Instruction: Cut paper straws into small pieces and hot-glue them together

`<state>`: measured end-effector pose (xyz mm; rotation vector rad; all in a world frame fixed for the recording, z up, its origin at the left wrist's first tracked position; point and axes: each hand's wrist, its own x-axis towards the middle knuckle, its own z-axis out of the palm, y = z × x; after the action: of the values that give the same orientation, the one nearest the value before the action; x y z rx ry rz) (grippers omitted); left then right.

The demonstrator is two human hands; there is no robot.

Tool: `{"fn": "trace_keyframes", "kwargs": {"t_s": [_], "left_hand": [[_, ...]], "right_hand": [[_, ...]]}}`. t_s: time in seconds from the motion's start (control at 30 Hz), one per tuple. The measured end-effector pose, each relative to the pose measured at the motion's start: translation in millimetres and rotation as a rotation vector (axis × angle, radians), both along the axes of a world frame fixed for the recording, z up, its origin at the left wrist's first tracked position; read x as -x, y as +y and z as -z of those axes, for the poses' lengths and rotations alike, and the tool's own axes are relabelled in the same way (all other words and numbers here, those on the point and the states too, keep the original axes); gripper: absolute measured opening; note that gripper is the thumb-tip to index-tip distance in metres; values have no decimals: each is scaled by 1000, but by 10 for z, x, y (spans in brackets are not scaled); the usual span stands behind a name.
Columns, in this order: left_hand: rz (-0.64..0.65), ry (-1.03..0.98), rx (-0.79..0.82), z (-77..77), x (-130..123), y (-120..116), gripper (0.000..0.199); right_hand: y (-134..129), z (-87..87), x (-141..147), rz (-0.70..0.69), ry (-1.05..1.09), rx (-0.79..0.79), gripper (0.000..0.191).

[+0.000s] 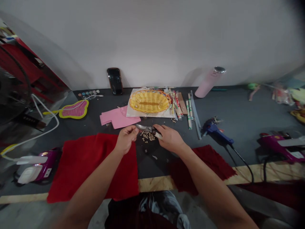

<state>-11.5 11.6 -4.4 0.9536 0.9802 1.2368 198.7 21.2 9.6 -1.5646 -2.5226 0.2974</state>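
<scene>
My right hand (pixel 169 137) is closed round the handles of a pair of pruning shears (pixel 145 128), whose curved blades point left. The fingers of my left hand (pixel 126 138) are pinched together right at the blade tips; whatever they hold is too small to make out. Just below the blades lies a scatter of small pale cut pieces (pixel 148 136) on the dark tabletop. Under my left forearm is a bright red cloth (pixel 95 159), and a darker red cloth (pixel 212 162) lies under my right forearm.
Behind my hands sit a yellow woven basket (pixel 150 101), pink paper (pixel 119 117) and several wrapped sticks (pixel 189 111). A phone (pixel 115 81) and a pink bottle (pixel 209 83) stand by the wall. A blue glue gun (pixel 216 133) with its cord is at right.
</scene>
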Motion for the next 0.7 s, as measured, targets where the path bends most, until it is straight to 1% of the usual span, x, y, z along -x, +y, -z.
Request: {"fn": "trace_keyframes", "kwargs": {"t_s": [0.1, 0.2, 0.33, 0.5, 0.7], "left_hand": [[-9, 18, -18, 19, 1, 12, 21], [-46, 74, -32, 25, -3, 23, 20], [-88, 126, -16, 6, -8, 16, 21], [-44, 43, 11, -18, 1, 2, 23], [4, -35, 47, -24, 9, 17, 23]], "right_hand": [[-11, -10, 12, 26, -17, -12, 46], [1, 1, 20, 51, -21, -31, 47], [28, 27, 10, 45, -16, -73, 53], [45, 40, -14, -17, -24, -49, 58], [62, 74, -37, -32, 9, -39, 57]]}}
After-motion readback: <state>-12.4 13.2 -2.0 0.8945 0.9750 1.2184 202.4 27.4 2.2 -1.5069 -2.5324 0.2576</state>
